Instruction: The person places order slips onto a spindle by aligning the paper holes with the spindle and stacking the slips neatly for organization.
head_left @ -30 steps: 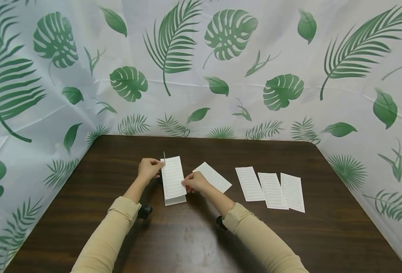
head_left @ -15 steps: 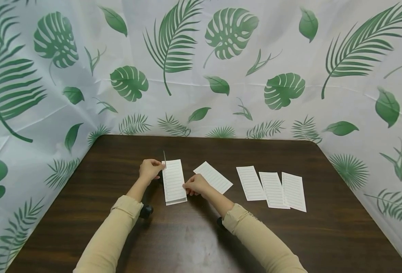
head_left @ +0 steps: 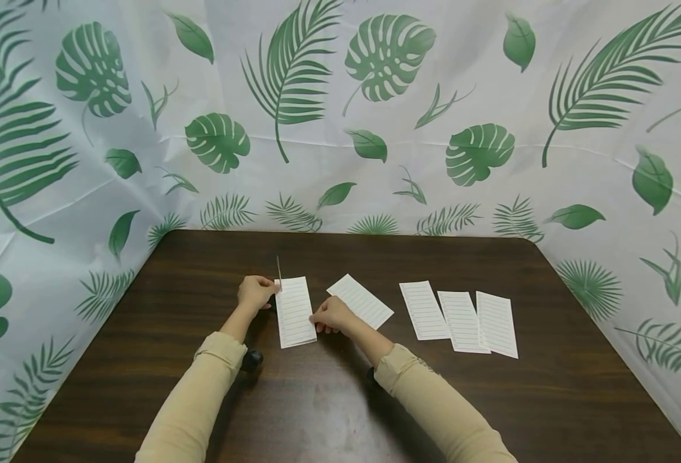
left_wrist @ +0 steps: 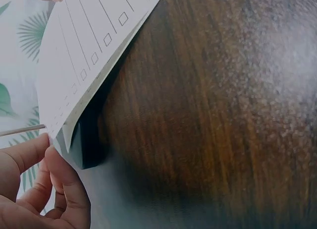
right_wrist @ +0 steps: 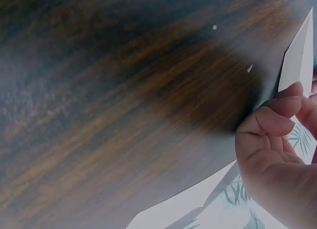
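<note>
A narrow white checklist sheet (head_left: 296, 315), printed with lines and small boxes, lies between both hands over another sheet whose edge peeks out at the bottom. A thin metal spike (head_left: 279, 272) rises at its upper left corner. My left hand (head_left: 254, 292) pinches the sheet's left edge right beside the spike. On the opposite side, my right hand (head_left: 332, 314) pinches the right edge near the bottom, with thumb and finger on the paper (right_wrist: 295, 65) in the right wrist view. Under the sheets the left wrist view shows a dark base (left_wrist: 90, 140), partly hidden.
A tilted loose sheet (head_left: 363, 301) lies just behind the right hand. Farther right are three more checklist sheets (head_left: 424, 312), two of them overlapping. The dark wooden table (head_left: 340, 399) backs onto a leaf-patterned curtain (head_left: 317, 173).
The upper sheet has come down along the spike, both hands lowering slightly with it. The gap at its lower end over the sheet beneath has narrowed to a thin strip.
</note>
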### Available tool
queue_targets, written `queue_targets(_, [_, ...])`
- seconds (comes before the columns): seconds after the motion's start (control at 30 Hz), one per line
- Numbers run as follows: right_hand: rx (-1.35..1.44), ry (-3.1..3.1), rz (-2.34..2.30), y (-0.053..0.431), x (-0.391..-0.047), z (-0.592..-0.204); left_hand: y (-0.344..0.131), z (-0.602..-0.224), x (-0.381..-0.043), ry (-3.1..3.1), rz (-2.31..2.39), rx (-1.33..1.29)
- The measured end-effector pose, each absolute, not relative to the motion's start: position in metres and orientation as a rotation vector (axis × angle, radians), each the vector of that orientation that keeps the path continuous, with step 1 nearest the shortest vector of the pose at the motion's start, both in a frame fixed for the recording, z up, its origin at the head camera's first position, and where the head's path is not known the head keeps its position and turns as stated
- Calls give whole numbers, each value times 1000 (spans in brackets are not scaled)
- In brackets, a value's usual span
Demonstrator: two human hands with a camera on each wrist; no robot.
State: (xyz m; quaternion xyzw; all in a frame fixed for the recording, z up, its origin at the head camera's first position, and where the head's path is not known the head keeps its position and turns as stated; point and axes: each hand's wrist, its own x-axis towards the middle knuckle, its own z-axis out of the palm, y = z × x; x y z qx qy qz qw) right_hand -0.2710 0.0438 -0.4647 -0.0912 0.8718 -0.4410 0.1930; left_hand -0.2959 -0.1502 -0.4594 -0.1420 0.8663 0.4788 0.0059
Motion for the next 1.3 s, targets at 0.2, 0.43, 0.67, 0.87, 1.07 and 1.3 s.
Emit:
queue_targets(0.2, [-312,2427,-1156,44,-272,-461,-150,-463,-297,2719,1439,-462])
queue_targets(0.43, [-352,2475,-1088,43,-272,-461,-149,-464,-296,2750,1378,-452])
queue_targets(0.67, [-372,2540,-1013,41,-272,-460,-148,-466,-296,2748,1372,-445])
queue_targets(0.87, [-372,2559,-961,41,-273,-459,-146,-467,-297,2767,1343,-421])
queue_targets(1.07, [-406,2563,-925,41,-273,-461,-146,-471,-297,2782,1350,-412])
queue_targets(1.3, [-425,2548,-926,42,-271,-459,-147,-474,-296,2703,1462,-446])
